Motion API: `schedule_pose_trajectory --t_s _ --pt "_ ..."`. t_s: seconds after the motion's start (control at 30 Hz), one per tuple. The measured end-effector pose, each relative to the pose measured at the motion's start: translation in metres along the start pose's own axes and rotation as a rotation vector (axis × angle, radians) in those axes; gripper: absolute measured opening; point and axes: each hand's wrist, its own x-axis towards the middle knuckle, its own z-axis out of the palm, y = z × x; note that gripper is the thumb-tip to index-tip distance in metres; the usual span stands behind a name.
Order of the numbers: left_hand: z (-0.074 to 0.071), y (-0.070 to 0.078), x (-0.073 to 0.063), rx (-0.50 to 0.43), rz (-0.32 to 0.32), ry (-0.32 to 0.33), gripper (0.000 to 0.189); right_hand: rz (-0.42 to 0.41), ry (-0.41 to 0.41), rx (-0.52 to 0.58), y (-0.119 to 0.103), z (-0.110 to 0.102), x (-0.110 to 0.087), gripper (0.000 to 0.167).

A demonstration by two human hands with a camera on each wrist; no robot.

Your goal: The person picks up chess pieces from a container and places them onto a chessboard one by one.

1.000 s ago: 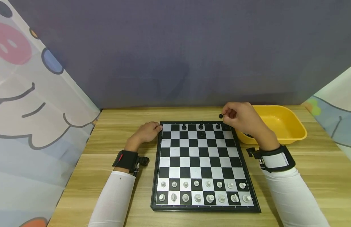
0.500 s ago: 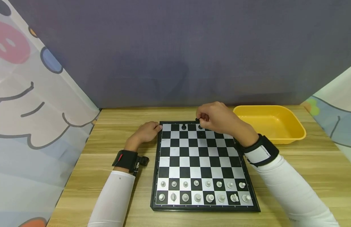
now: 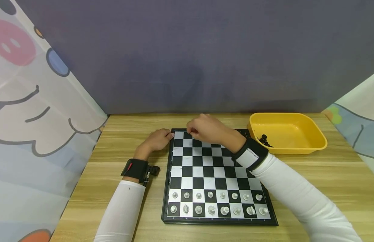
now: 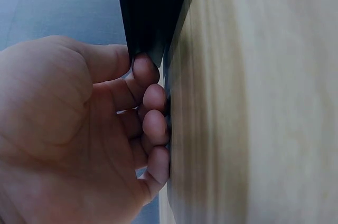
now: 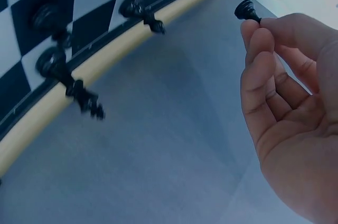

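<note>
My right hand [image 3: 208,129] is over the far left part of the chessboard [image 3: 187,171]. In the right wrist view, its thumb and fingertips pinch a small black chess piece [image 5: 246,10] by its upper part, base outward; its top is hidden. At the board's far left corner, my left hand [image 3: 156,140] grips the edge between thumb and index finger, the other fingers curled down by the tabletop. A tall black piece [image 5: 74,84] and another black piece [image 5: 138,8] stand on the far row, with a blurred one [image 5: 50,19] a row nearer. White pieces [image 3: 211,209] fill the two near rows.
A yellow bin [image 3: 295,148] stands right of the board, with a few black pieces [image 3: 264,139] in its near left corner. A grey partition [image 3: 187,60] rises behind the wooden table [image 3: 120,134]. Printed cloth hangs at both sides.
My right hand has moved left from beside the yellow bin, across the board's far row, carrying the black chess piece. My left hand has stayed at the board's corner.
</note>
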Motion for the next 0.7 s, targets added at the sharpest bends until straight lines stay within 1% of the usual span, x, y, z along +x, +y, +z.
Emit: schedule_pose_trajectory --t_s 0.1,0.3,0.43,0.57,0.7 --pt "0.000 0.002 0.000 -0.003 0.000 0.000 0.036 -0.006 -0.019 0.002 0.000 0.006 0.008 0.017" --pt "0.000 0.004 0.001 -0.008 -0.001 -0.008 0.036 0.011 -0.071 0.009 0.000 0.021 0.021 0.014" --pt "0.001 0.004 0.002 -0.013 -0.004 -0.011 0.037 -0.012 -0.091 -0.022 -0.001 0.031 0.028 0.016" --pt "0.001 0.006 0.003 -0.019 -0.010 -0.007 0.037 -0.025 -0.094 -0.051 -0.003 0.039 0.033 0.016" --pt "0.001 0.008 0.002 -0.033 -0.010 -0.014 0.038 -0.007 -0.096 -0.035 -0.002 0.046 0.034 0.014"
